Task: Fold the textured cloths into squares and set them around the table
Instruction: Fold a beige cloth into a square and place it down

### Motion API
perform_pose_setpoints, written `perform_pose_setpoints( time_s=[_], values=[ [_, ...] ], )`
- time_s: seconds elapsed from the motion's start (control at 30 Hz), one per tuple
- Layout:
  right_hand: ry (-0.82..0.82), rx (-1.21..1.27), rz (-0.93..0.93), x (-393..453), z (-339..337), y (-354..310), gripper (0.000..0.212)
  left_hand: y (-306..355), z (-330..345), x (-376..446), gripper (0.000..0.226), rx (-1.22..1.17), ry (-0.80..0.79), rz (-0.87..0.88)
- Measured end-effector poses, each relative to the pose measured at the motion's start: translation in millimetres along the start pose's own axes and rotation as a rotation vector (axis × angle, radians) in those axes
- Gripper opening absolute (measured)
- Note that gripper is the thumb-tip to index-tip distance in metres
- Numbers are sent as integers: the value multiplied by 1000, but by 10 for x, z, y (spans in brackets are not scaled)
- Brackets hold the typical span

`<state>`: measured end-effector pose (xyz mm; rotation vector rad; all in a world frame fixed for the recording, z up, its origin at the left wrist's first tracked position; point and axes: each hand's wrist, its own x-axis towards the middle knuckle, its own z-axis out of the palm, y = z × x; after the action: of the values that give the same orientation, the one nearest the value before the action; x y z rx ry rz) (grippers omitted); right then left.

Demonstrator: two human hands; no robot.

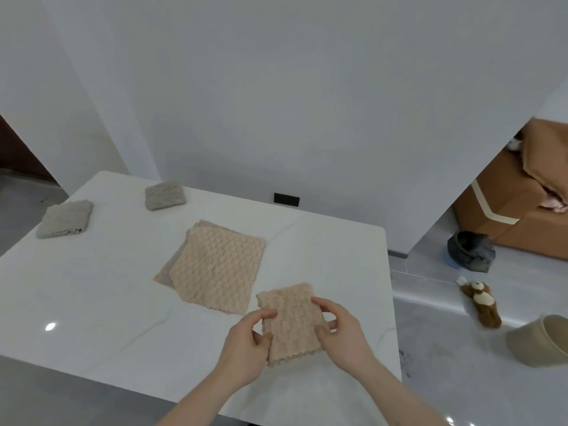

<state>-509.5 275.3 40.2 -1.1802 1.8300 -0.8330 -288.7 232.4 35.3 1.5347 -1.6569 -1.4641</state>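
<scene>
Both forearms are cut off by the bottom edge, and the desk's (92, 302) near left part runs out of view. A stack of flat beige waffle-knit cloths (215, 265) lies mid-desk; how many layers it holds is hard to make out, though a second edge peeks out at its left. The cardboard box (504, 204) on the floor at right is torn open, its contents unclear. A round beige basket (541, 339) is cut by the right edge, and a dark pot (470, 250) sits near a plush toy (481, 302). Near the desk's right front, the left hand (246, 345) and right hand (344, 330) pinch a folded beige cloth (292, 321) by its sides, fingers curled round its edges. Two folded grey cloths, one (65, 218) at the left edge, one (165, 195) farther back, lie on the glossy white marble-look top.
</scene>
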Motion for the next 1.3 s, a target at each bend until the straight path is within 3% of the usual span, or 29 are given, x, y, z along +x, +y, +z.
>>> perform_pose_setpoints(
  time_s=[0.23,0.67,1.3],
  values=[
    [-38,14,-7,45,-350,281,54,166,434,-34,43,37,67,-7],
    [-300,-70,-114,190,-1535,854,49,629,1861,-450,41,-36,307,-122],
    [-358,-108,-139,341,-1545,738,47,492,1879,-245,42,-24,343,-109]
  ],
)
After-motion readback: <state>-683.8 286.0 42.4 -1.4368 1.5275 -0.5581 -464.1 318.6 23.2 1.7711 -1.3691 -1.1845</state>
